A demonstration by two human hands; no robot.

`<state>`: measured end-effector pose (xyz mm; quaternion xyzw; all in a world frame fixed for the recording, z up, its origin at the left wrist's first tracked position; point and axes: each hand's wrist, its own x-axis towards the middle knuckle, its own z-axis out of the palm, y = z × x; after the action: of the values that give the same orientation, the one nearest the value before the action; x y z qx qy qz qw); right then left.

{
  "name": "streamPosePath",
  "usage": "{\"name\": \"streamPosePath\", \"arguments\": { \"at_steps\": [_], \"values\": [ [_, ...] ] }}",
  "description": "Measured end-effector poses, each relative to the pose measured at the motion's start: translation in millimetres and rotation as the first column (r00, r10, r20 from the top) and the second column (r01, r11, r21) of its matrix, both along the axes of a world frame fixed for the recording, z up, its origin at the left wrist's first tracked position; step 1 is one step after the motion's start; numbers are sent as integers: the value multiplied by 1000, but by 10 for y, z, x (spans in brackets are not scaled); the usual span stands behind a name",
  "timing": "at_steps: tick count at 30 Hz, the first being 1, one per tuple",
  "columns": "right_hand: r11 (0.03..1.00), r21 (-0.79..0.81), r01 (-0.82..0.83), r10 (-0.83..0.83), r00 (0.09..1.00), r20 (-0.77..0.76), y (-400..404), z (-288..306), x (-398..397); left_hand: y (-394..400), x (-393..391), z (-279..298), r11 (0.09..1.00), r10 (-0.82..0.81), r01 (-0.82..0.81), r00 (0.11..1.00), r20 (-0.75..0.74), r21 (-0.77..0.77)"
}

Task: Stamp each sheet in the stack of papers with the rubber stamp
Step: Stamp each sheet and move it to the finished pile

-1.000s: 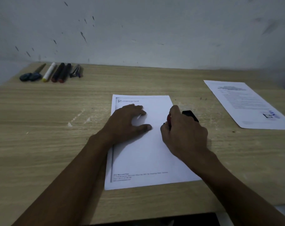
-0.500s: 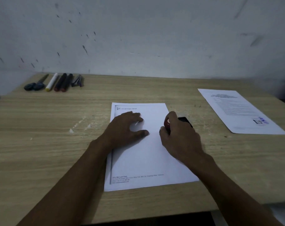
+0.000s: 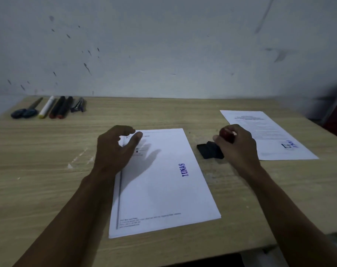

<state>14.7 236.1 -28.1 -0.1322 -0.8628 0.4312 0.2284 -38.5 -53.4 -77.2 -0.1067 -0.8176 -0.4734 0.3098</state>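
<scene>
The right hand grips the stamp by its red knob, its black base on the surface just right of the stack. The top sheet bears a blue "LUNAS" mark. The left hand hovers over the stack's top left corner, fingers loosely curled, seemingly holding nothing.

Both forearms are reaching forward from the lower edge of the view. The left hand is hovering palm down, its fingers loosely curled and its thumb sticking out to the right, holding nothing. The right hand is curling its fingers and thumb round a red-handled rubber stamp, knuckles facing up.
</scene>
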Motion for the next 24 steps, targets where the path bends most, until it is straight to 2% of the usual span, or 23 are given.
{"name": "streamPosePath", "arguments": {
  "at_steps": [4, 11, 24],
  "values": [
    [990, 139, -6, -2, 998, 56, -40, -77, -90, -29, 12, 16, 998, 32, -34, 998, 45, 61],
    [977, 211, -25, -3, 991, 131, -118, -125, -247, -39, 42, 33, 997, 41, -44, 998, 43, 57],
    [981, 170, -96, 73, 988, 137, -136, -169, -261, -45, 7, 35, 997, 73, -74, 995, 65, 19]
  ]
}}
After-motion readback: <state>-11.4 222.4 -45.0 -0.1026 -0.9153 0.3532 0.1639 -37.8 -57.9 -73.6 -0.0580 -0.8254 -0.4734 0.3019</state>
